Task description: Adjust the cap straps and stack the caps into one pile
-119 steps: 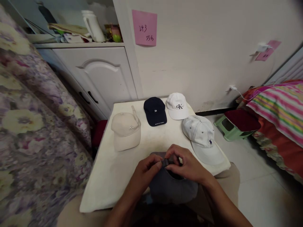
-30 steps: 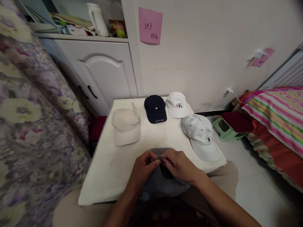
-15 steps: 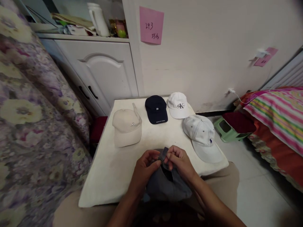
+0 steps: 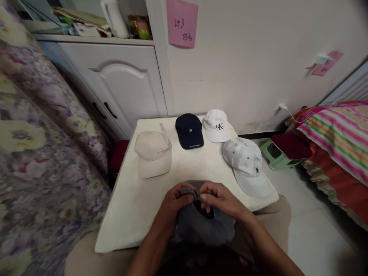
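Note:
A dark grey cap point(image 4: 205, 228) lies at the near edge of a small white table point(image 4: 135, 207), its back opening facing up. My left hand point(image 4: 172, 209) and my right hand point(image 4: 220, 199) both pinch the cap's rear adjustment strap point(image 4: 193, 191) between thumb and fingers, meeting over the opening. Farther back on the table rest a beige cap point(image 4: 152, 153), a navy cap point(image 4: 189, 131), a white cap with a black logo point(image 4: 216, 125) and a pale grey-white cap point(image 4: 245, 163).
A flowered fabric surface point(image 4: 37, 153) fills the left side. White cabinet doors point(image 4: 120, 84) and a cluttered shelf stand behind the table. A pink note point(image 4: 181, 23) hangs on the wall. A green stool point(image 4: 276, 155) and a striped bed point(image 4: 342, 134) are at the right.
The strap end that stood up between my fingers half a second ago is now folded down. Both hands stay pinched on it at the cap's back; the other caps have not moved.

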`<state>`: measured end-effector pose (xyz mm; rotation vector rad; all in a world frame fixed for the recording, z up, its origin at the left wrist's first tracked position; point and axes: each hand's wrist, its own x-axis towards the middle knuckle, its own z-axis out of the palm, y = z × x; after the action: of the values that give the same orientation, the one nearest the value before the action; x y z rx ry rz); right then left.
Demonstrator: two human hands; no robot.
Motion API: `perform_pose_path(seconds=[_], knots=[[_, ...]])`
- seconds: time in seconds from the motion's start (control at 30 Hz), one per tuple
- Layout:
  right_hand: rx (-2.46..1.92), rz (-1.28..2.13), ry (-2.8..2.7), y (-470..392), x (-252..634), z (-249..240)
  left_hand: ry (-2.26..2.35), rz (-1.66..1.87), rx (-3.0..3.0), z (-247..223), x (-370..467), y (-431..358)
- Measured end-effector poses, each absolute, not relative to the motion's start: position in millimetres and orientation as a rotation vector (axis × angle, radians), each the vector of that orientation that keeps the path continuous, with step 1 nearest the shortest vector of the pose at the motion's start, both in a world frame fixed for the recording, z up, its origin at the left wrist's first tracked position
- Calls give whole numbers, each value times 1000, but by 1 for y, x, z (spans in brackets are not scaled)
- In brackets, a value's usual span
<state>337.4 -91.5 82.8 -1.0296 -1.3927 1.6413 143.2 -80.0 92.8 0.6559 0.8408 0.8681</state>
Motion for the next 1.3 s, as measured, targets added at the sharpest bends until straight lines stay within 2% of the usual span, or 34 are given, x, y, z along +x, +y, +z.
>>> perform_pose_path(seconds=[0.07, 0.23, 0.6, 0.93, 1.3], knots=[[-1011, 1719, -1302, -91, 336, 80, 858, 842, 721, 95, 143, -80], [-1021, 1638, -1261, -88, 332, 82, 856, 730, 953, 95, 139, -79], [-1156, 1456, -1105, -79, 358, 73, 771, 777, 856, 91, 130, -80], [-1024, 1521, -889, -84, 372, 71, 940, 746, 1054, 99, 130, -83], [-913, 1763, -1066, -100, 402, 53, 1036, 885, 927, 100, 141, -77]])
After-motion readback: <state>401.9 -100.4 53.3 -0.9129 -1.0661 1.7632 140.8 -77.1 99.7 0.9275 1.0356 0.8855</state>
